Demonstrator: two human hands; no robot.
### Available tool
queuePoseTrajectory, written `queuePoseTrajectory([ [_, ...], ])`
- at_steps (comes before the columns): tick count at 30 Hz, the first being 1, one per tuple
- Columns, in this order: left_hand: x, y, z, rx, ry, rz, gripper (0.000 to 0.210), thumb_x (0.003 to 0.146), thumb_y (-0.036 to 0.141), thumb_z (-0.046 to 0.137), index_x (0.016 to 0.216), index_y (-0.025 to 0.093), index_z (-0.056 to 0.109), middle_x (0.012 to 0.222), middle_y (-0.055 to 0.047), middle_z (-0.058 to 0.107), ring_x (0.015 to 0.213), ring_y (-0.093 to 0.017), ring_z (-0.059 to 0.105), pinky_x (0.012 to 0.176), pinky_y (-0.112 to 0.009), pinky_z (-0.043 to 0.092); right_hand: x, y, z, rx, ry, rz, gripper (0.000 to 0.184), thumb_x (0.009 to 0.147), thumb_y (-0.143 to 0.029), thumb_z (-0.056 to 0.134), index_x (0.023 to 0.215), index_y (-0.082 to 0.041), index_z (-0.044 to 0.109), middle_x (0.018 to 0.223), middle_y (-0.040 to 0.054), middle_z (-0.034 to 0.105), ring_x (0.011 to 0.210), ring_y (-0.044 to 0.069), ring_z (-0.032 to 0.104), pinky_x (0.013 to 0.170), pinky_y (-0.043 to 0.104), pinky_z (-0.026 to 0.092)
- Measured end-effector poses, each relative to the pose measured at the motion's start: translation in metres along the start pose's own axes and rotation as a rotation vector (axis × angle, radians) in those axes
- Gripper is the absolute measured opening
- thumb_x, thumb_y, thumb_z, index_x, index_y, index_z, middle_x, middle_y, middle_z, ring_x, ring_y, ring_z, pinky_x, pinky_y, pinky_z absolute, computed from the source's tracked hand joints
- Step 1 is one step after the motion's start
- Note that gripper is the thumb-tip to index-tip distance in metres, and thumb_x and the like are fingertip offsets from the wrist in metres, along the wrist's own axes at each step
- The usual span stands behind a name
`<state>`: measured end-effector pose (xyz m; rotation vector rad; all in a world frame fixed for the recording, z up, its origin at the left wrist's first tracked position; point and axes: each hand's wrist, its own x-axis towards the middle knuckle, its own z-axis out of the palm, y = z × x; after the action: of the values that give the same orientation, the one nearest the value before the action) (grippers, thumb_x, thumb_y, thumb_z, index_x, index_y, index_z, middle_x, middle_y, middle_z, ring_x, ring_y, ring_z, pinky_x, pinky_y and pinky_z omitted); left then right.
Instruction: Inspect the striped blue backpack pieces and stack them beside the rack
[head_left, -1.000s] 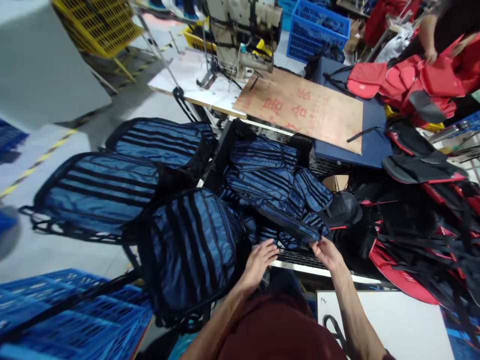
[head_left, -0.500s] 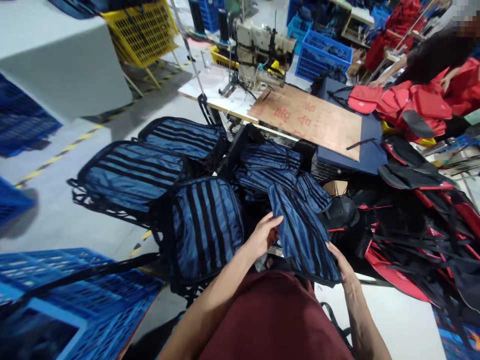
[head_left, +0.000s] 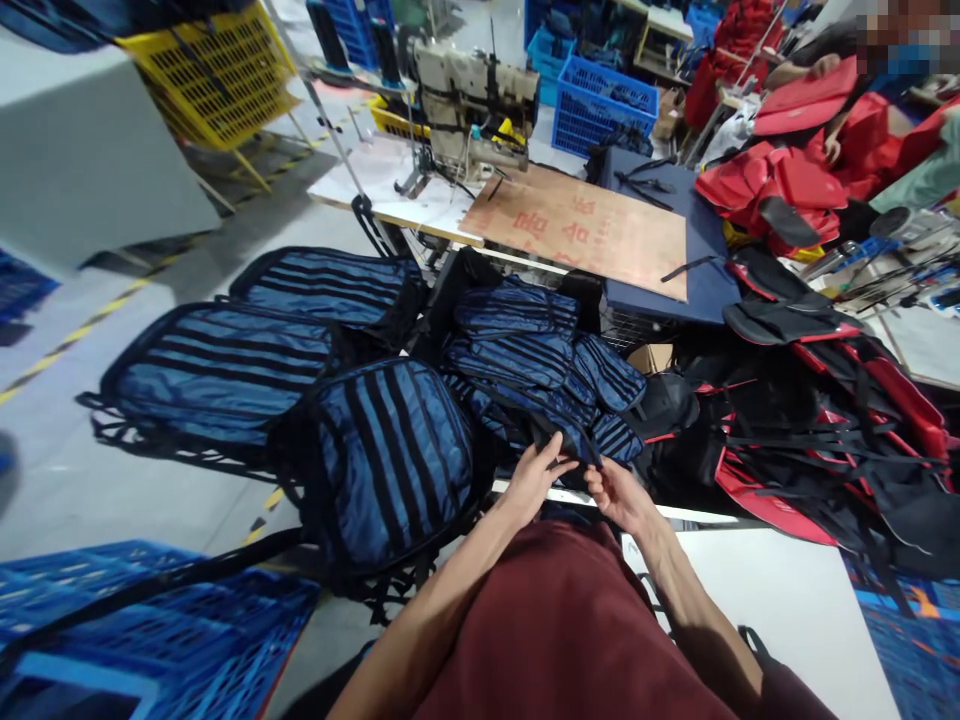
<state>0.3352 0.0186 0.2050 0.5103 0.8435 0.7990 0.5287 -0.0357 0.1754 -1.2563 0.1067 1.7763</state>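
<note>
My left hand (head_left: 534, 478) pinches the dark edge of a blue bag panel with black stripes (head_left: 571, 438). My right hand (head_left: 621, 494), a little to the right, has its fingers closed on the other end of that edge. The panel is tilted away from me, so most of its striped face is hidden. Just beyond it lie more blue striped pieces (head_left: 517, 358) in a dark container. To the left, a blue backpack with black stripes (head_left: 397, 460) rests near my left forearm, and two more blue striped bags (head_left: 217, 360) lie behind it.
A sewing machine (head_left: 472, 95) stands on a table ahead, beside a brown board (head_left: 577, 225). Black and red bag pieces (head_left: 810, 450) are heaped at the right. Blue crates (head_left: 172, 610) stand lower left. Another person handles red bags (head_left: 795, 190) at the far right.
The panel has turned from showing its striped face to lying tilted away, and both hands have come closer together along its edge. The view has shifted slightly right.
</note>
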Motion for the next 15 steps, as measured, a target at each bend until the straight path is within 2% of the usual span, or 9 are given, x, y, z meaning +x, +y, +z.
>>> queuePoseTrajectory([
  [3, -0.002, 0.001, 0.003, 0.076, -0.072, 0.081, 0.059, 0.080, 0.064, 0.091, 0.116, 0.021, 0.073, 0.117, -0.009, 0.076, 0.111, -0.026, 0.069, 0.106, -0.042, 0.057, -0.005, 0.001, 0.009, -0.001, -0.041, 0.117, 0.025, 0.107, -0.030, 0.073, 0.087, -0.018, 0.064, 0.065, -0.0050, 0.054, 0.046, 0.006, 0.048, 0.041, 0.010, 0.044],
  [6, -0.002, 0.008, 0.007, 0.426, -0.046, 0.176, 0.044, 0.088, 0.059, 0.085, 0.105, 0.020, 0.076, 0.099, -0.005, 0.075, 0.095, -0.022, 0.068, 0.091, -0.033, 0.055, -0.015, -0.004, 0.017, -0.141, -0.073, 0.105, 0.041, 0.108, -0.051, 0.072, 0.083, -0.019, 0.061, 0.061, -0.0065, 0.048, 0.045, 0.007, 0.043, 0.039, 0.013, 0.037],
  [8, 0.000, 0.016, 0.008, 0.570, 0.040, 0.249, 0.041, 0.094, 0.060, 0.076, 0.097, 0.019, 0.076, 0.090, -0.003, 0.073, 0.088, -0.021, 0.065, 0.083, -0.031, 0.053, -0.022, -0.009, 0.021, -0.361, -0.073, -0.052, 0.058, 0.106, -0.070, 0.066, 0.076, -0.021, 0.060, 0.059, -0.0036, 0.050, 0.048, 0.011, 0.045, 0.042, 0.018, 0.039],
  [10, 0.003, 0.027, 0.007, 0.571, 0.099, 0.314, 0.040, 0.096, 0.060, 0.074, 0.098, 0.020, 0.075, 0.090, -0.002, 0.072, 0.086, -0.020, 0.064, 0.079, -0.029, 0.052, -0.029, -0.016, 0.024, -0.593, 0.004, -0.363, 0.060, 0.103, -0.075, 0.066, 0.076, -0.021, 0.064, 0.068, 0.0023, 0.060, 0.061, 0.016, 0.057, 0.054, 0.024, 0.050],
  [12, 0.006, 0.040, 0.006, 0.489, 0.112, 0.340, 0.041, 0.096, 0.061, 0.074, 0.104, 0.021, 0.075, 0.089, -0.001, 0.071, 0.082, -0.018, 0.064, 0.075, -0.028, 0.053, -0.033, -0.023, 0.026, -0.757, 0.093, -0.675, 0.043, 0.099, -0.064, 0.078, 0.090, -0.022, 0.074, 0.093, 0.0077, 0.071, 0.090, 0.024, 0.067, 0.078, 0.030, 0.057],
  [13, 0.008, 0.047, 0.006, 0.437, 0.118, 0.342, 0.043, 0.095, 0.062, 0.076, 0.106, 0.021, 0.074, 0.088, 0.000, 0.070, 0.080, -0.018, 0.064, 0.073, -0.027, 0.054, -0.033, -0.025, 0.027, -0.817, 0.100, -0.765, 0.034, 0.096, -0.055, 0.084, 0.100, -0.023, 0.077, 0.106, 0.0085, 0.072, 0.104, 0.026, 0.067, 0.090, 0.033, 0.057],
  [15, 0.013, 0.062, 0.007, 0.340, 0.142, 0.351, 0.046, 0.091, 0.063, 0.080, 0.109, 0.022, 0.073, 0.087, 0.000, 0.069, 0.077, -0.017, 0.064, 0.071, -0.027, 0.057, -0.030, -0.025, 0.031, -0.930, 0.022, -0.806, 0.029, 0.093, -0.047, 0.087, 0.108, -0.025, 0.077, 0.114, 0.0077, 0.071, 0.113, 0.028, 0.064, 0.101, 0.036, 0.052],
])
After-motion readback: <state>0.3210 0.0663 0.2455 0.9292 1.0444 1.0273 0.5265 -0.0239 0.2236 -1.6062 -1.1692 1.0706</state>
